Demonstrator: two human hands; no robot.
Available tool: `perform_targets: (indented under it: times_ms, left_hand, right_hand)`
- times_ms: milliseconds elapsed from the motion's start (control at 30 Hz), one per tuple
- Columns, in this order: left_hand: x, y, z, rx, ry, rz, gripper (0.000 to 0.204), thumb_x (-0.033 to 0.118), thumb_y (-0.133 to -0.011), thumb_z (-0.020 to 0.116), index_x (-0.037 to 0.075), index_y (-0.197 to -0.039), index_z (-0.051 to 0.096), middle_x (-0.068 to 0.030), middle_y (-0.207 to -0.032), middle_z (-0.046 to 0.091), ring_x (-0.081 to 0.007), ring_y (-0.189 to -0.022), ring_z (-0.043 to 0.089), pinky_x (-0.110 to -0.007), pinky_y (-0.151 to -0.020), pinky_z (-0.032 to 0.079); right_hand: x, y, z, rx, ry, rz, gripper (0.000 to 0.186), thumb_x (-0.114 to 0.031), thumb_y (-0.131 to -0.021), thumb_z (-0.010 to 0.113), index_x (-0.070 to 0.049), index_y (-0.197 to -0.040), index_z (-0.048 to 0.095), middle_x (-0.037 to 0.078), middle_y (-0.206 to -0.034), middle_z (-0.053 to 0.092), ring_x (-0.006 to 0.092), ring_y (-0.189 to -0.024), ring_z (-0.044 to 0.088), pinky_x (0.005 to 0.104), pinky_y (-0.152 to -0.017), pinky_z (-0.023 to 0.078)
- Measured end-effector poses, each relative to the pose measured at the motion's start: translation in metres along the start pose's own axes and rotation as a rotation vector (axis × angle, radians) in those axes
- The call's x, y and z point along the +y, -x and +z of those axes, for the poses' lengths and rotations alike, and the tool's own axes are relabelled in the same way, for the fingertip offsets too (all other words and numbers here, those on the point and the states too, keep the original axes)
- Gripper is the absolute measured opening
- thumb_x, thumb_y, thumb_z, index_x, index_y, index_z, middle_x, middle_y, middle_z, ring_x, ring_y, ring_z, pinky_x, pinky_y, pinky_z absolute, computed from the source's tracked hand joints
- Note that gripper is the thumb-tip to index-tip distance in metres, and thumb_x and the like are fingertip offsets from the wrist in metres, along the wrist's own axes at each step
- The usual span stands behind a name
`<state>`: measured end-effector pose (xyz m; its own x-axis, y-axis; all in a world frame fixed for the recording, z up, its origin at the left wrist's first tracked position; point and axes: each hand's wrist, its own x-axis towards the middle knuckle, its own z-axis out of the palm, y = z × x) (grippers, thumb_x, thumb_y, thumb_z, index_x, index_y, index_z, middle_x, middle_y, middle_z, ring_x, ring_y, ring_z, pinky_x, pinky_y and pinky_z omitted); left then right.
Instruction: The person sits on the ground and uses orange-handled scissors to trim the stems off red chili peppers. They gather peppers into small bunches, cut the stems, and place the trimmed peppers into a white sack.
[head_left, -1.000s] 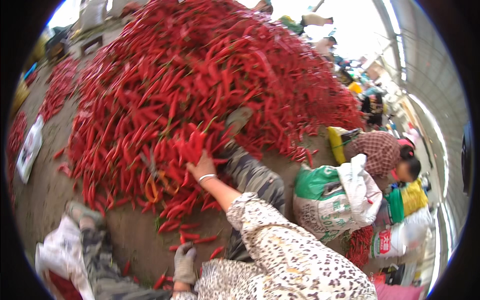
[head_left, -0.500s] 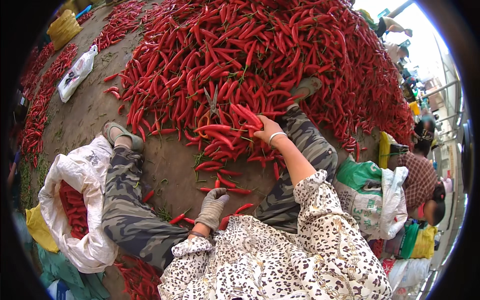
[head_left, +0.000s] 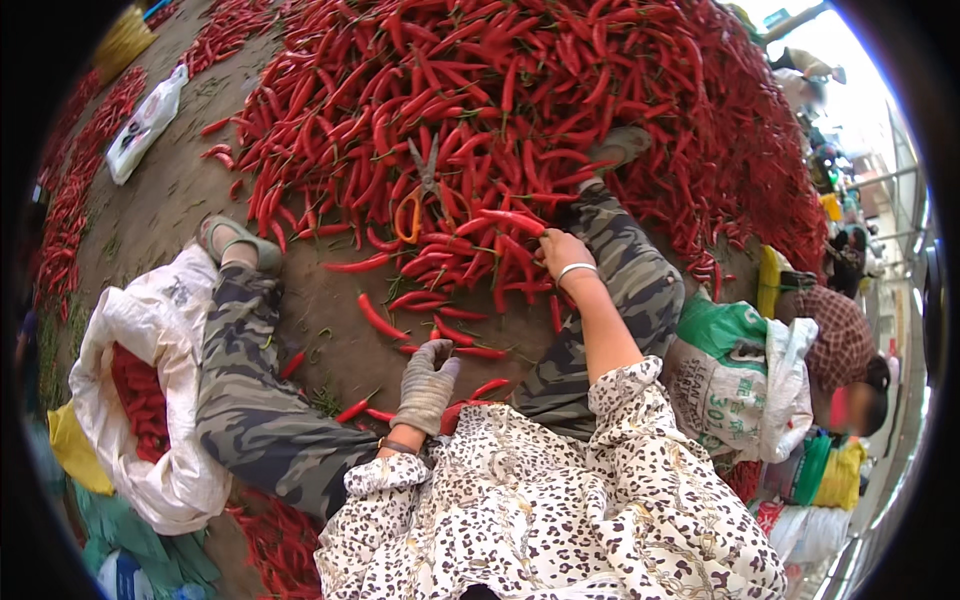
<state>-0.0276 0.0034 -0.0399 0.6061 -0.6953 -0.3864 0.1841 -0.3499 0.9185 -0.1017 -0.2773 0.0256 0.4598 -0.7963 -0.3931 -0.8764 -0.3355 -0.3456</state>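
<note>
At the front edge of a big red chili heap [head_left: 480, 90], my bare right hand [head_left: 565, 255] is closed on a chili pepper [head_left: 513, 219] that points left. My left hand [head_left: 425, 385], in a grey knit glove, is lower and nearer my body. Its fingers are curled beside a few chilies [head_left: 480, 352] on the ground; whether they pinch anything is hidden. Scissors with orange handles [head_left: 408, 217] lie on the heap, blades pointing away, left of my right hand. Single chilies [head_left: 380, 318] lie on the bare ground between my legs.
A white woven sack [head_left: 185, 400] with chilies inside stands open by my left leg. A green and white sack [head_left: 735, 370] is by my right knee. A white plastic bag [head_left: 146, 125] lies at far left. Another person [head_left: 835, 335] sits at the right.
My right hand has shifted slightly right, uncovering more of the scissors' handles. Chilies now lie on the ground left of the small pile, where none showed before. My gloved hand has moved slightly forward.
</note>
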Motion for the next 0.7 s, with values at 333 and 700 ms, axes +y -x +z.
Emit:
perform_targets:
  times_ms: [333, 700]
  left_hand:
    - [0.084, 0.002, -0.008, 0.278, -0.896, 0.744, 0.065, 0.023, -0.072, 0.063, 0.004, -0.129, 0.037, -0.0186, -0.131, 0.037, -0.0378, -0.119, 0.036, -0.046, -0.1, 0.028]
    - [0.044, -0.011, -0.006, 0.146, 0.294, 0.123, 0.018, 0.003, -0.083, 0.053, 0.001, -0.1, 0.055, -0.0033, -0.086, 0.058, -0.0107, -0.071, 0.053, -0.024, -0.064, 0.043]
  right_hand:
    - [-0.053, 0.109, 0.026, -0.214, 0.062, -0.558, 0.019, -0.021, -0.08, 0.049, -0.014, -0.096, 0.057, 0.014, -0.085, 0.063, 0.0345, -0.08, 0.061, 0.0436, -0.067, 0.047]
    - [-0.062, 0.108, 0.024, -0.226, -0.239, -0.596, 0.024, -0.027, -0.086, 0.048, -0.009, -0.095, 0.061, 0.012, -0.084, 0.064, 0.0326, -0.083, 0.059, 0.0396, -0.073, 0.045]
